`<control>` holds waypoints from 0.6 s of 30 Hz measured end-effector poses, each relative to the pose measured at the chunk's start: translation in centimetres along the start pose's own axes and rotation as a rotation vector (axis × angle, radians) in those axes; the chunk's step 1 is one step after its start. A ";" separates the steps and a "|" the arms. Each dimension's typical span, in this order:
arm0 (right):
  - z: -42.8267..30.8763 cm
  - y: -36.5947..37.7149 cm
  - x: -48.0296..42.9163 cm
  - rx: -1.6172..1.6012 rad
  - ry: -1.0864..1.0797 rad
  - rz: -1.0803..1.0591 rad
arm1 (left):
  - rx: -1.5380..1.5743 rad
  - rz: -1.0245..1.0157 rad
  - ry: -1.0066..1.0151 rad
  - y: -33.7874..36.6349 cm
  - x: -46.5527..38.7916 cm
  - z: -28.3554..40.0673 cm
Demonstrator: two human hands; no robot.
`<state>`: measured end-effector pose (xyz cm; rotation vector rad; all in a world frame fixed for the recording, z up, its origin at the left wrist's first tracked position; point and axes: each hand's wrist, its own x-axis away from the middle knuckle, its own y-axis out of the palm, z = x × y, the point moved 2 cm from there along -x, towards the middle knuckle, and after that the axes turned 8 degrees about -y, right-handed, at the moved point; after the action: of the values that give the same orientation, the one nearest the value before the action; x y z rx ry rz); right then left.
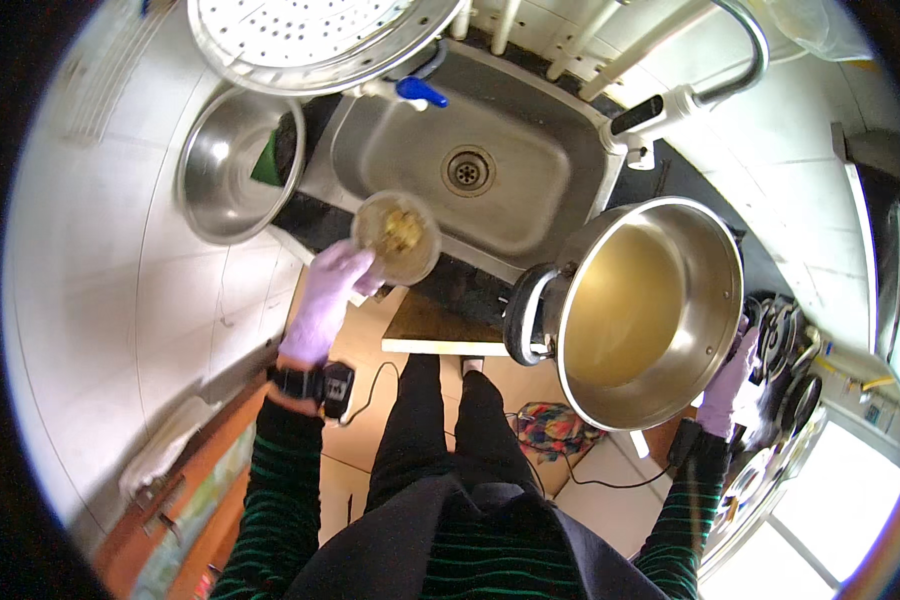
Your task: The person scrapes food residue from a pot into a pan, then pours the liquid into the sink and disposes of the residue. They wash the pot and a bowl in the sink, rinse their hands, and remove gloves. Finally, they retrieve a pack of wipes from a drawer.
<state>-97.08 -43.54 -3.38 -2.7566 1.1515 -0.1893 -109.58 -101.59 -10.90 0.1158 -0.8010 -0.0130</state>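
My left hand [328, 296], in a thin purple glove, grips the rim of a small round translucent bowl [371, 259]. Yellowish scraps [403, 231] lie in that bowl, over the sink's near edge. On the right, my gloved right hand [727, 382] is at the far side of a large stainless steel pot [694, 330], where its handle is mostly hidden. The pot is tilted, its mouth facing me, with cloudy yellow liquid [622, 307] inside. Its other black-and-steel loop handle [529, 315] points left, free of any hand.
A steel sink [525, 210] with a drain [468, 172] lies ahead. The white faucet [660, 120] stands at its right corner. At the left are a steel bowl [225, 180] and a perforated steamer tray [307, 30]. A blue-handled valve [420, 91] juts over the sink's back-left edge.
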 end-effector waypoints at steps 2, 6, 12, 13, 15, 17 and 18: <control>-0.1 -0.1 -0.1 0.074 -0.007 0.019 | 0.058 0.143 0.103 -2.5 4.2 -3.2; -0.7 0.4 -0.1 0.082 -0.096 -0.082 | 0.259 0.431 0.130 -7.7 12.7 -10.5; -0.7 -1.5 -1.7 0.798 -0.349 0.003 | 0.497 0.810 0.060 -15.1 20.9 -23.1; -0.3 -1.9 -2.6 0.608 -0.186 -0.044 | 0.519 0.875 0.022 -16.4 21.8 -25.3; -0.3 -2.7 -3.6 0.950 -0.277 -0.209 | 0.526 0.973 -0.042 -19.1 22.6 -29.8; -0.5 -3.3 -4.0 0.651 -0.168 -0.281 | 0.494 1.042 -0.110 -22.1 22.9 -34.8; -0.6 -3.0 -3.9 0.465 -0.077 -0.299 | 0.489 1.074 -0.143 -23.3 22.6 -37.7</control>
<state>-97.81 -38.71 -2.50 -2.4707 0.5769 -0.3335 -66.04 -122.30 -23.26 0.1341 -0.9150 1.2039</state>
